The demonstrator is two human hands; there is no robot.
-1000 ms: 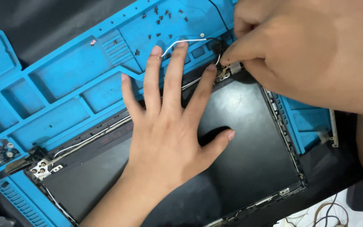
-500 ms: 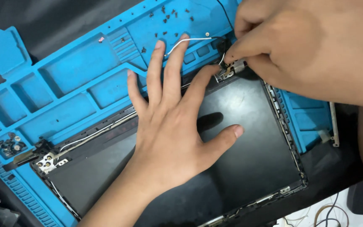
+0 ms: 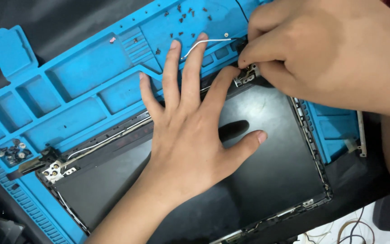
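Nearest the viewer, a dark, glossy, rectangular laptop screen panel (image 3: 267, 180) lay flat in its thin metal-edged frame, tilted across a bright blue silicone repair mat (image 3: 91, 97) with moulded trays. The left hand (image 3: 190, 135) pressed down on the panel's middle with fingers spread wide and flat, holding nothing, apparently to keep the panel from sliding. Its fingertips (image 3: 173, 45) reached over the panel's far edge onto the mat. At the near left corner sat a small silver hinge bracket (image 3: 55, 169), and just beyond it a tray of loose screws and washers (image 3: 10, 153).

Farther off, at the panel's far right corner, the right hand (image 3: 321, 54) pinched its thumb and forefinger closed on a second small metal hinge bracket (image 3: 245, 74), seemingly working it at the corner. This hand hid much of that corner. A thin white wire (image 3: 204, 43) curved from there across the mat. Beyond, tiny dark screws (image 3: 183, 18) lay scattered on the mat's far tray, over a black surface (image 3: 68, 18).
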